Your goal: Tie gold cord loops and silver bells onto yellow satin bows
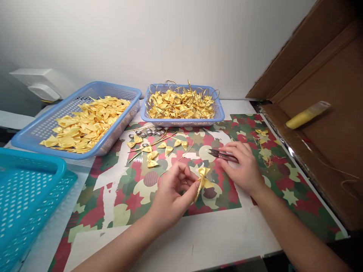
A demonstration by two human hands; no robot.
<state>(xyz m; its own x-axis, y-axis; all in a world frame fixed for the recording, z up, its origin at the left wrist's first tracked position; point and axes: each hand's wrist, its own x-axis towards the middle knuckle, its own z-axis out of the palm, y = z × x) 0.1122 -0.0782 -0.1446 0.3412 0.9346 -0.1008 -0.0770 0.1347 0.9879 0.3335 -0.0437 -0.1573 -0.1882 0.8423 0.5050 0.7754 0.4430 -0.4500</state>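
My left hand (178, 192) pinches a yellow ribbon bow (203, 172) with gold cord running down from it between thumb and fingers. To its right, my right hand (244, 166) is closed around dark thread snips (222, 155), whose tips point left, just above the table and apart from the bow. Beyond my left hand lie several loose yellow bows (166, 148), some gold cords (154, 143) and a cluster of small silver bells (149, 132). A thin thread (185, 153) trails across the table near my left fingers.
A blue basket (25, 138) of yellow bows stands at the left, another blue basket (183, 121) of corded bows at the back. A teal basket (36, 158) sits nearest left. Cardboard (317, 83) walls the right side, beside thread scraps (266, 155) and a yellow tube (303, 117).
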